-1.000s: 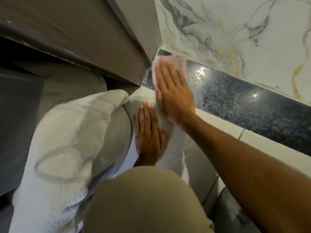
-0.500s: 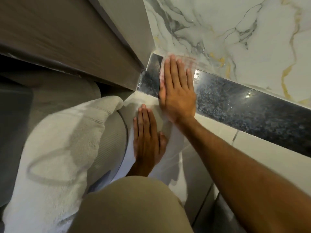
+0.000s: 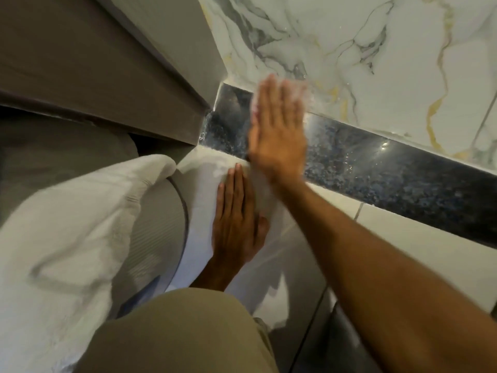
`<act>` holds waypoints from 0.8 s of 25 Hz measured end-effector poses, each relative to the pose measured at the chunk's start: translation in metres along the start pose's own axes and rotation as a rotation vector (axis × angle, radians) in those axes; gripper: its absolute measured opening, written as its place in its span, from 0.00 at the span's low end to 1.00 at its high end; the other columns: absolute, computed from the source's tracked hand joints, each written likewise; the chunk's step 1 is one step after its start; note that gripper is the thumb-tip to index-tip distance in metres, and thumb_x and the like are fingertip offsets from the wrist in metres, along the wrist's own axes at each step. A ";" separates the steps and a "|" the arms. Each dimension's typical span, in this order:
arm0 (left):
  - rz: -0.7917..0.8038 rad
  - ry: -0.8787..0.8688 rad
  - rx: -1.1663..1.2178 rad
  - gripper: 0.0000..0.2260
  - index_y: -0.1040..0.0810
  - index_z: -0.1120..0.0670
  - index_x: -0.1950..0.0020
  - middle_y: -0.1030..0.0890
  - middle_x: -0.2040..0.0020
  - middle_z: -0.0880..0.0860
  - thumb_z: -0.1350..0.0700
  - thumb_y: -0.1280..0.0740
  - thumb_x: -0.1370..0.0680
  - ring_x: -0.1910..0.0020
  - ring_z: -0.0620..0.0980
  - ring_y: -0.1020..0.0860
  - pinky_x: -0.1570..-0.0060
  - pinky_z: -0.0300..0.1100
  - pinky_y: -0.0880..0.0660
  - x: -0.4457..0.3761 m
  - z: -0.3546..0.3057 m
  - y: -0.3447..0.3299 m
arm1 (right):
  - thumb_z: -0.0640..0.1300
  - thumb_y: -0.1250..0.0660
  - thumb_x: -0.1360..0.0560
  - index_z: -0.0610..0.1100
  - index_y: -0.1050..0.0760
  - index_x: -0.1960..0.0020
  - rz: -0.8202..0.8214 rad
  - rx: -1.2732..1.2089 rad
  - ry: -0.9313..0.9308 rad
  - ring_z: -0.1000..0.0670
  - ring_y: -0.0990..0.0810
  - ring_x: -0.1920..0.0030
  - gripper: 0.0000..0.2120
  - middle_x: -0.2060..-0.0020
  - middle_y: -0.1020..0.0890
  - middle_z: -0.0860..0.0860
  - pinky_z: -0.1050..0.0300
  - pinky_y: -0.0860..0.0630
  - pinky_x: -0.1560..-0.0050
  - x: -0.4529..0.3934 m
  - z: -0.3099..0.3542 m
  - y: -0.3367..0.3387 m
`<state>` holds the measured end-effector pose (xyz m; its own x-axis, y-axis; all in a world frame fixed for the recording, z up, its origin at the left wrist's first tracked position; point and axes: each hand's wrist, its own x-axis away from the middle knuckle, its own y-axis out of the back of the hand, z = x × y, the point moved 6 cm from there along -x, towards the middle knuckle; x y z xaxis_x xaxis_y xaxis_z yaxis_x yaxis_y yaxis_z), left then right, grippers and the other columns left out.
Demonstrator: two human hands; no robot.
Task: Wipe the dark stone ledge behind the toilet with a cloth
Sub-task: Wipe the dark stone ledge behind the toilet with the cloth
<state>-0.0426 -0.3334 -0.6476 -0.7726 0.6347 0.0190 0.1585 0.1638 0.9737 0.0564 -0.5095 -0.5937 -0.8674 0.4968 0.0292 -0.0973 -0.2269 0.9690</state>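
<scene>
The dark speckled stone ledge (image 3: 403, 179) runs from a corner at upper centre down to the right, below a marble wall. My right hand (image 3: 277, 138) lies flat on the ledge near its left end, pressing a thin white cloth (image 3: 298, 90) against it. The cloth shows past the fingertips and trails below the palm; the hand is motion-blurred. My left hand (image 3: 236, 224) rests flat, fingers together, on a white surface just below the ledge, holding nothing.
A thick white towel (image 3: 67, 238) is draped over a rounded grey ribbed object (image 3: 158, 232) at left. A brown panel (image 3: 80, 63) closes the corner at upper left. White marble wall (image 3: 376, 49) rises behind the ledge. My khaki trouser knee (image 3: 183, 332) fills the bottom centre.
My right hand has slid with the cloth to the right along the ledge, away from the corner, uncovering the ledge's left end. My left hand has stayed put.
</scene>
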 end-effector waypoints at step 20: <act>0.107 -0.212 -0.062 0.34 0.47 0.66 0.11 0.46 0.11 0.67 0.49 0.46 0.13 0.10 0.63 0.49 0.09 0.56 0.55 -0.025 -0.046 0.016 | 0.47 0.41 0.13 0.42 0.43 0.11 0.093 -0.082 -0.047 0.44 0.43 0.10 0.32 0.11 0.41 0.44 0.46 0.48 0.08 0.159 -0.124 0.040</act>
<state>-0.0490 -0.3813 -0.6222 -0.6062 0.7912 0.0807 0.1895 0.0452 0.9808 -0.1457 -0.5438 -0.5812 -0.8507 0.5090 0.1312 -0.0588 -0.3401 0.9385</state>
